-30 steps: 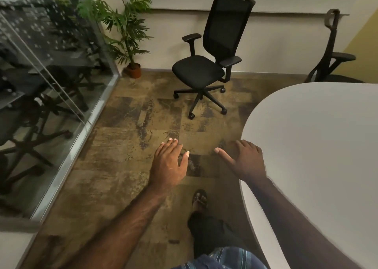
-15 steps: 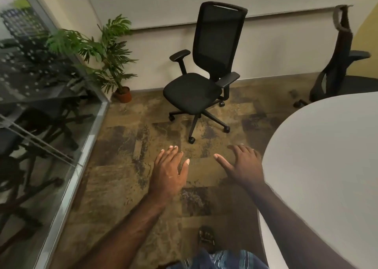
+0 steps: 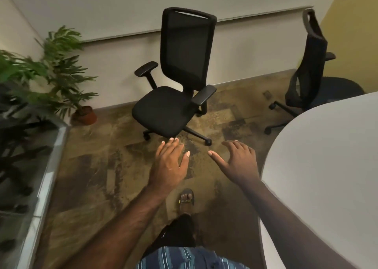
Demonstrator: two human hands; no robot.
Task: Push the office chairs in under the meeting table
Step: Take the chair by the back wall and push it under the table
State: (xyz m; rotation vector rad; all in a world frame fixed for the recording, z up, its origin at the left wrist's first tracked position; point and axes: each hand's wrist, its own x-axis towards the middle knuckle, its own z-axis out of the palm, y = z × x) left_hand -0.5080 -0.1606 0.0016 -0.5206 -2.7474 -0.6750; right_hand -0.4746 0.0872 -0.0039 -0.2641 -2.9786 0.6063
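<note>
A black mesh-backed office chair [image 3: 169, 109] stands out on the carpet near the far wall, its seat facing me, away from the white meeting table [image 3: 327, 166] at the right. A second black chair [image 3: 313, 68] stands beyond the table's far end, seen side-on. My left hand [image 3: 169, 166] and my right hand [image 3: 239, 162] are held out in front of me, palms down, fingers apart, holding nothing. Both hands hover just short of the first chair's wheeled base and touch nothing.
A potted plant [image 3: 61, 74] stands in the far left corner. A glass wall with a metal floor rail [image 3: 41, 186] runs along the left, with dark chairs behind it. My sandalled foot [image 3: 186, 203] is on the patterned carpet between the glass and the table.
I have walked closer to the first chair, which now looks larger and nearer. My hands have kept the same spread pose in front of me. My foot has stepped forward.
</note>
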